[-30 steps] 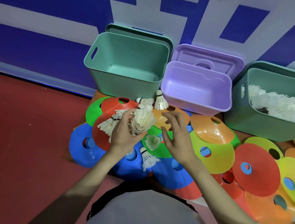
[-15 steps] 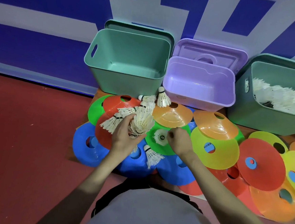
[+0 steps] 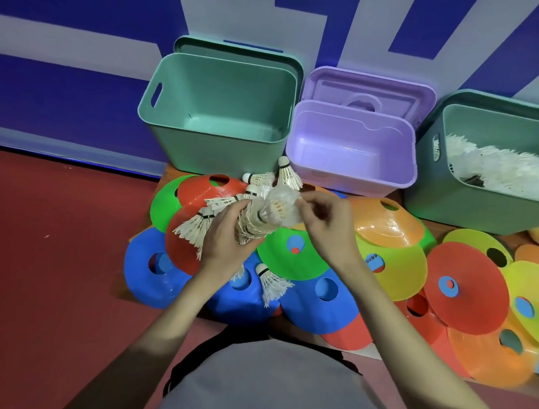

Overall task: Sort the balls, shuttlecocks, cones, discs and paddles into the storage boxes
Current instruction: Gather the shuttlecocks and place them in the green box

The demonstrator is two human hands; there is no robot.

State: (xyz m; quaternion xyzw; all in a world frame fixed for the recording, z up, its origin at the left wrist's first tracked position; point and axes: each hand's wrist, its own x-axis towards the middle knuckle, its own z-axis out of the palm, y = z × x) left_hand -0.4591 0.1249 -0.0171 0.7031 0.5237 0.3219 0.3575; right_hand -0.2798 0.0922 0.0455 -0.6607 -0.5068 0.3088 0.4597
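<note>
My left hand (image 3: 226,243) grips a nested stack of white shuttlecocks (image 3: 254,222) above the discs. My right hand (image 3: 328,225) pinches one more shuttlecock (image 3: 281,207) and holds it against the top of that stack. Loose shuttlecocks lie on the discs: one near the blue disc (image 3: 271,283), two by the green box's foot (image 3: 286,173), and a bunch to the left (image 3: 195,227). Coloured flat discs (image 3: 468,287) cover the floor in front of three boxes. The left green box (image 3: 217,110) and the purple box (image 3: 350,146) hold nothing; the right green box (image 3: 489,176) holds several shuttlecocks.
The boxes stand against a blue and white wall, their lids propped behind them. Red floor (image 3: 47,267) stretches to the left of the disc pile. My grey-clad knee (image 3: 263,388) fills the lower middle.
My right hand picked a shuttlecock off the green disc and lifted it to the stack in my left hand. The left hand rose slightly with its stack.
</note>
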